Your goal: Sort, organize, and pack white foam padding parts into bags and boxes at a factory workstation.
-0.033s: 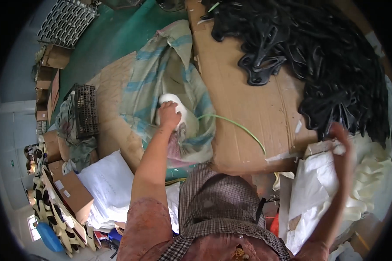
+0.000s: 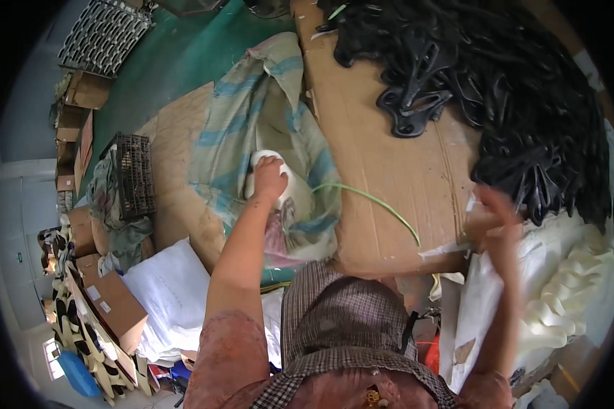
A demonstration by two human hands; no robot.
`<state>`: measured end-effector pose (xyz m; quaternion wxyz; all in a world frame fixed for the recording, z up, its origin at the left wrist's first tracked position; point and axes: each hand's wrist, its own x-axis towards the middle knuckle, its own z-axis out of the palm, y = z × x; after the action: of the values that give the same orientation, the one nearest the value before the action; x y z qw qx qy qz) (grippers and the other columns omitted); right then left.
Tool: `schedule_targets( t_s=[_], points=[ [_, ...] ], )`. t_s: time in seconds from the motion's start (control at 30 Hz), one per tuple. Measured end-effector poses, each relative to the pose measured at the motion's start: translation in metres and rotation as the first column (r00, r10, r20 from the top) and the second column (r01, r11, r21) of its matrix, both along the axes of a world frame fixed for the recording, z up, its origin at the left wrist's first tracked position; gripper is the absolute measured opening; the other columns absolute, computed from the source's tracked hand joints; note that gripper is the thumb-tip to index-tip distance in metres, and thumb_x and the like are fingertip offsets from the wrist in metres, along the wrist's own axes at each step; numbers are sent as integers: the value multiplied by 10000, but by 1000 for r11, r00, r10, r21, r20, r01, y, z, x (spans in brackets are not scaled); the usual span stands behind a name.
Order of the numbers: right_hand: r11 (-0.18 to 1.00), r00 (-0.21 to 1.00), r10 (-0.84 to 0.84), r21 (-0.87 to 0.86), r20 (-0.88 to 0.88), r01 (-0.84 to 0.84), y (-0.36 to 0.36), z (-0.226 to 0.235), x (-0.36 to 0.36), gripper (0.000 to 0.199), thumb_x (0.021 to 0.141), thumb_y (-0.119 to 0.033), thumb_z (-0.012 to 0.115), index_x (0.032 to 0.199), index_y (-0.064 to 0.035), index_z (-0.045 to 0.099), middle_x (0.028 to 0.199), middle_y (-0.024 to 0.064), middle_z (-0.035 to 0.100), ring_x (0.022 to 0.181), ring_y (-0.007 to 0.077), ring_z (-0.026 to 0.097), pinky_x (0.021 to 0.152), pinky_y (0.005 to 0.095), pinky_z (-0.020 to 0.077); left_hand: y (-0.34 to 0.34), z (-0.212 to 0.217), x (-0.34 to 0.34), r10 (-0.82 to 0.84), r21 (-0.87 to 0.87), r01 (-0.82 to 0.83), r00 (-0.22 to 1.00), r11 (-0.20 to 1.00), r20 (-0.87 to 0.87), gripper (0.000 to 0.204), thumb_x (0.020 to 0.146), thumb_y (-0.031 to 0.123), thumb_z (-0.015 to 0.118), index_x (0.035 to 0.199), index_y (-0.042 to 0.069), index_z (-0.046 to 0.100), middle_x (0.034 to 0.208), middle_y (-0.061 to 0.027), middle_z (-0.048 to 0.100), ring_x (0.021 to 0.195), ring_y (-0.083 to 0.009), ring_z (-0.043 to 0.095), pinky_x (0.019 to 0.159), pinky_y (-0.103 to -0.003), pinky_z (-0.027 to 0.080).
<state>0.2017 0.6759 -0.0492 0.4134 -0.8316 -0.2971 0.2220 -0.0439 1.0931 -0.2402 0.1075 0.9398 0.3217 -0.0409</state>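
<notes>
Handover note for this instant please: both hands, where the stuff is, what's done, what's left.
Left hand: closed on a white roll-like object at the mouth of the striped woven sack.
Right hand: raised and blurred over the white bag at the cardboard sheet's edge; grip unclear.
Things: pile of black plastic parts on the cardboard; cream moulded parts in the white bag; green strap lying across the cardboard.
Done: cannot tell how much is sorted.
Left: the black pile looks largely untouched.
</notes>
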Motion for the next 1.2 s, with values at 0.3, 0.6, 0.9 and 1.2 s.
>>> schedule_targets(
  t_s=[0.3, 0.6, 0.9, 1.2],
  points=[
    [806, 751, 486, -105, -447, -583, 241, -200, -233, 230, 798, -134, 483, 923, -3, 626, 987, 253, 611, 971, 384, 583, 878, 438, 453, 57, -79, 54, -308, -319, 157, 806, 935, -505, 286, 776, 232, 583, 986, 48, 645, 1059, -149, 638, 1011, -315, 585, 865, -411, 458],
    [921, 906, 302, -155, -297, -358, 200, -182, -222, 282, 850, -288, 519, 854, -17, 597, 859, 205, 626, 793, 376, 613, 741, 447, 499, 63, 14, -57, -207, -426, 21, 894, 905, -396, 725, 801, 366, 619, 1384, 115, 268, 1207, -159, 560, 1013, -356, 573, 863, -426, 457],
    [395, 666, 741, -744, -89, -539, 120, -139, -177, 146, 777, -198, 572, 861, -83, 601, 924, 113, 590, 878, 284, 578, 721, 381, 471, 63, -14, -148, 39, -562, -53, 999, 826, -36, 915, 730, 181, 712, 1445, 140, 144, 1282, -156, 515, 1053, -354, 567, 884, -418, 458],
    [858, 898, 439, -280, -35, -430, 278, -250, -185, 159, 785, -138, 510, 834, -9, 588, 820, 170, 621, 687, 298, 630, 569, 413, 503, 53, -9, -112, -27, -498, 0, 999, 867, -47, 856, 748, 114, 691, 1437, 178, 187, 1326, -155, 454, 1127, -354, 487, 930, -416, 378]
  ],
)
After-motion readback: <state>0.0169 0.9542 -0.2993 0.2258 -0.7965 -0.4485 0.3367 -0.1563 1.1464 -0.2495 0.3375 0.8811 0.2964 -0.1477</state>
